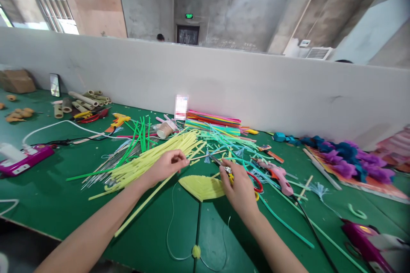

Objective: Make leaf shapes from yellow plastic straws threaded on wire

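Note:
My left hand is closed in a pinch on a yellow pipe cleaner, whose long end slants down toward the table's front edge. In my right hand is a pair of scissors with red and yellow handles; the blades point up and left, toward my left hand. Between and just below the hands lies a flat, pointed yellow piece that looks built from pipe cleaners, its right end partly covered by my right hand. A thin, clear-looking strand curves below it, with a small yellow ball on it.
Yellow pipe cleaners lie heaped behind my left hand. A pink glue gun sits on the right, a yellow one on the left. Purple power strips flank the green table. A white partition stands behind.

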The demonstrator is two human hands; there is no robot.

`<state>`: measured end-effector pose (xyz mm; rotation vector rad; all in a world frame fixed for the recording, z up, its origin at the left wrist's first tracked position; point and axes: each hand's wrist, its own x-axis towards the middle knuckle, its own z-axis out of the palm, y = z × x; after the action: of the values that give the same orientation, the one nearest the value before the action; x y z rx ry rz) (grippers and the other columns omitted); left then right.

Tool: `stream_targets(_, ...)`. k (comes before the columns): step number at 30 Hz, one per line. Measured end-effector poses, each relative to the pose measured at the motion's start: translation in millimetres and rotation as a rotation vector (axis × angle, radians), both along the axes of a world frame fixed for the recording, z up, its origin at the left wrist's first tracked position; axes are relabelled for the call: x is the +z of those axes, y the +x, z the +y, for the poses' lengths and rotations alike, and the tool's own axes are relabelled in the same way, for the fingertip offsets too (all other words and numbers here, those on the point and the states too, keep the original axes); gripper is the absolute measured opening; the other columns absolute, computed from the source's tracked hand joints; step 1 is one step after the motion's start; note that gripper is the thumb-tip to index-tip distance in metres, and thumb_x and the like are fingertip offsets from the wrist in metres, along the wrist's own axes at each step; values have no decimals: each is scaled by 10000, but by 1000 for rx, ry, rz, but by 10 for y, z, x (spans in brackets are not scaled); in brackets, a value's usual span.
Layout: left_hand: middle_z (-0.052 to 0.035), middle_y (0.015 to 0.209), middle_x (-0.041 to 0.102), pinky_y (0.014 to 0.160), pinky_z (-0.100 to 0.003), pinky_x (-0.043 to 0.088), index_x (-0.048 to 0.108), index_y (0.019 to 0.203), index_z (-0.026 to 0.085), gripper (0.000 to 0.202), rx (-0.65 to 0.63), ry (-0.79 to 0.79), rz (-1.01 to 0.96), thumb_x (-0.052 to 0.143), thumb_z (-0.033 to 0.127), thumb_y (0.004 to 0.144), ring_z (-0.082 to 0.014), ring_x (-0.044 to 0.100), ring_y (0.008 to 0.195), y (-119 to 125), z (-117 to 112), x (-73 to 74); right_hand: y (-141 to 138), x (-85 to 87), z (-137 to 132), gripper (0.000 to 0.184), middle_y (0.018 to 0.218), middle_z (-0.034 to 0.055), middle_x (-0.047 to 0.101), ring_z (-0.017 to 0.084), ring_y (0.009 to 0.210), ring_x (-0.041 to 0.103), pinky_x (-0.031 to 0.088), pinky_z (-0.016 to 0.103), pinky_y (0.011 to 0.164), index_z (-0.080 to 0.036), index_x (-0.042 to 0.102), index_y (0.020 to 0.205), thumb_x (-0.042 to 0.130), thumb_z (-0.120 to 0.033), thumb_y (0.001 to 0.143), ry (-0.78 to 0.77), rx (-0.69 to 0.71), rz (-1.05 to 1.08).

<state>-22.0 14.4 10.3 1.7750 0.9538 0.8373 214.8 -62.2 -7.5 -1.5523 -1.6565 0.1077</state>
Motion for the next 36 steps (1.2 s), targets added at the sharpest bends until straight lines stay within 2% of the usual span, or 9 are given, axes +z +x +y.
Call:
stream_targets(1,25,636,540,573,-220,371,576,777,177,278,-80,-64,-34,601,453,791,-126,519,593,29,-42,12,-29,14,-12,351,1116,100,655,293,1083,555,405,441,946,-242,607,1140,501,-453,880,27,39,81)
stream_targets(3,21,668,548,600,-220,390,571,777,170,290,-203,-150,-80,617,457,786,-121,518,624,81,-119,30,-95,48,-37,363,1095,95,658,280,1048,571,417,436,942,-243,608,1140,558,-456,851,-21,122,282)
stream_targets(7,12,718,541,630,-233,434,570,792,163,311,-321,-233,-108,644,465,771,-121,526,660,147,-199,17,-222,126,-89,400,888,71,683,216,845,632,497,363,799,-194,607,1118,575,-481,841,-287,345,754)
stream_targets(9,10,712,540,618,-238,446,570,795,161,319,-363,-262,-96,645,470,770,-120,526,645,161,-204,-4,-256,148,-109,391,767,42,668,183,747,625,506,321,731,-179,632,1070,606,-481,823,-361,409,870)
stream_targets(14,1,703,570,597,-223,432,576,803,159,307,-308,-270,-42,619,463,795,-120,539,637,148,-185,-12,-193,116,-75,326,737,38,665,144,664,589,493,274,668,-167,693,880,658,-477,785,-275,283,933)
stream_targets(19,-5,725,587,653,-244,445,604,831,155,289,-312,-250,-29,630,440,788,-133,547,678,114,-163,25,-3,90,24,292,770,38,673,148,704,598,497,261,677,-171,707,810,708,-455,742,-177,180,1033)
stream_targets(25,-6,719,610,643,-232,416,611,812,141,269,-336,-255,27,636,407,787,-122,535,660,106,-158,23,122,123,62,288,656,-17,621,120,679,590,493,209,660,-185,697,783,800,-407,630,-76,105,1303)
stream_targets(30,-12,729,633,653,-240,426,602,819,146,255,-329,-276,2,622,399,796,-127,546,662,98,-151,-21,60,101,35,269,655,-18,606,116,631,566,470,215,613,-184,687,852,741,-406,709,-151,169,1253)
stream_targets(36,-10,743,632,679,-248,442,609,825,151,261,-350,-260,12,631,408,786,-138,569,694,113,-141,-84,-171,74,-44,294,683,19,642,142,632,571,445,246,608,-159,664,872,697,-427,756,-289,354,928)
